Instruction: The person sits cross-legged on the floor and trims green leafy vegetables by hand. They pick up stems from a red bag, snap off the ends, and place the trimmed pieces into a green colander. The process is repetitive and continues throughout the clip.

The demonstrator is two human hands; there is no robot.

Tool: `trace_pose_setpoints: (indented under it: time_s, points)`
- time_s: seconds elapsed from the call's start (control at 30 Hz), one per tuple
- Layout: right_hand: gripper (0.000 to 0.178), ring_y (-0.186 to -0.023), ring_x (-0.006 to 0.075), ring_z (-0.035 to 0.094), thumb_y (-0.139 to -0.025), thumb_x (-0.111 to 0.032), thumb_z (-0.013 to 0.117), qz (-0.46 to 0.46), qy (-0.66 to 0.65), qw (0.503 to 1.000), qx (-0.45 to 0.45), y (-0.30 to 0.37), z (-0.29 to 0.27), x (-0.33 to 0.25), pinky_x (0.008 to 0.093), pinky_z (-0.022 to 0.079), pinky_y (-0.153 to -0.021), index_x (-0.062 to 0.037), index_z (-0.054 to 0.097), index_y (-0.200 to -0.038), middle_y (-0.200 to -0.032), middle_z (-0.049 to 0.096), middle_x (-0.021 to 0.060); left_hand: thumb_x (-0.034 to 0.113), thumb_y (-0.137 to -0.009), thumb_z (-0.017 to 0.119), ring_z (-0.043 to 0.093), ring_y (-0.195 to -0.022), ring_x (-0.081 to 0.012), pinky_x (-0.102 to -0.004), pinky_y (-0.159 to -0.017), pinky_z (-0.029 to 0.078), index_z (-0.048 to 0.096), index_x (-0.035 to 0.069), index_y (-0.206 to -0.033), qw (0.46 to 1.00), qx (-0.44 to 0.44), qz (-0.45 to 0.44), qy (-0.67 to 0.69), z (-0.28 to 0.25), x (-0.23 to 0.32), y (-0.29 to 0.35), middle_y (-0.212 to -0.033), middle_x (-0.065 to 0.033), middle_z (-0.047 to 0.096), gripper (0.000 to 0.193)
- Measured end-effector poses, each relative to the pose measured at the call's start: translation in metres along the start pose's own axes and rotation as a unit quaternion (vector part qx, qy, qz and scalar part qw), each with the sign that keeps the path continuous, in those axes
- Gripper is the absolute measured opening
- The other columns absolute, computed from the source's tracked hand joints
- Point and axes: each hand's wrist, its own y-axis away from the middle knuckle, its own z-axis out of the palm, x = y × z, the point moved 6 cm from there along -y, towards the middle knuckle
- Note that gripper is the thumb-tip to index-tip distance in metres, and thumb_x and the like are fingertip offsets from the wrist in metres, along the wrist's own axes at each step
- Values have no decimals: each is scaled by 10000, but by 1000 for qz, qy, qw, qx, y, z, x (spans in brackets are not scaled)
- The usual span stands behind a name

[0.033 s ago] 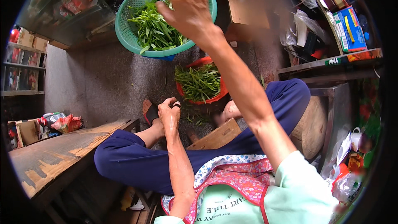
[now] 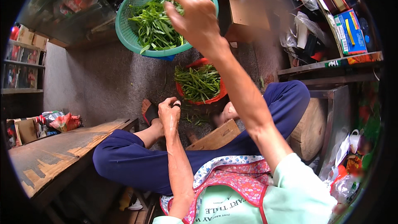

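Note:
Over the right side of a green plastic colander [image 2: 124, 39] hangs my right hand [image 2: 195, 16], slightly blurred, its fingers apart and holding nothing that I can see. Leafy greens [image 2: 159, 31] lie loose inside the colander. Lower down, my left hand [image 2: 169, 114] is curled closed above my bare foot, with a dark band around one finger. Whatever those fingers hold, if anything, is hidden. Between the colander and my legs, a red plastic bag [image 2: 222, 92] stands open on the floor, filled with long-stemmed greens [image 2: 199, 83].
Scraps of greens [image 2: 197, 119] litter the floor near my feet. A worn wooden bench [image 2: 62, 149] is at left, a brown box [image 2: 246, 10] right of the colander. Shelves [image 2: 331, 64] with packages line the right side. A wooden stool edge [image 2: 217, 137] shows between my legs.
My right hand has drawn a little toward me and to the right, away from the colander's far rim. My left hand stays where it was.

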Motion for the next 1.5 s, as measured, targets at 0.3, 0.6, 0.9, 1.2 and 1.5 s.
trace_pose_setpoints:
  time_s: [0.3, 0.6, 0.9, 1.2, 1.5]
  points:
    - [107, -863, 301, 668, -773, -192, 696, 346, 50, 893, -285, 295, 43, 46, 422, 536, -759, -97, 740, -798, -1032, 632, 77, 148, -868, 645, 712, -948, -294, -358, -853, 524, 719, -18, -1075, 999, -32, -3, 40, 5, 29, 9, -997, -199, 734, 275]
    - [196, -1022, 300, 629, -807, -186, 639, 390, -189, 844, -316, 277, 13, 92, 398, 506, -887, -30, 713, -899, -1068, 653, 151, 113, -902, 658, 641, -790, -134, -281, -747, 501, 723, -15, -1066, 983, 13, 52, 176, 9, 34, 3, -850, -110, 714, 218]
    - [216, -772, 260, 696, -816, -163, 688, 332, -249, 759, -502, 254, 3, 26, 377, 534, -714, -19, 742, -966, -835, 730, 146, 74, -855, 730, 684, -816, -153, -287, -741, 523, 732, -19, -1051, 975, 40, 149, 161, 29, 57, 14, -909, -104, 735, 217]
    - [367, -735, 187, 689, -811, -141, 676, 471, -307, 663, -494, 289, 3, 44, 337, 549, -619, -23, 697, -1157, -924, 735, 131, 80, -867, 580, 664, -766, -348, -407, -715, 496, 687, -11, -885, 988, 68, 136, 40, 43, 47, 13, -833, -208, 675, 142]
    - [384, -648, 220, 719, -821, -118, 605, 740, -47, 602, -296, 405, -71, 139, 339, 570, -591, -55, 690, -1190, -912, 739, 163, 144, -1056, 429, 704, -738, -192, -248, -623, 523, 536, 44, -1028, 928, 51, 53, 365, -2, 32, 3, -939, -132, 699, 149]
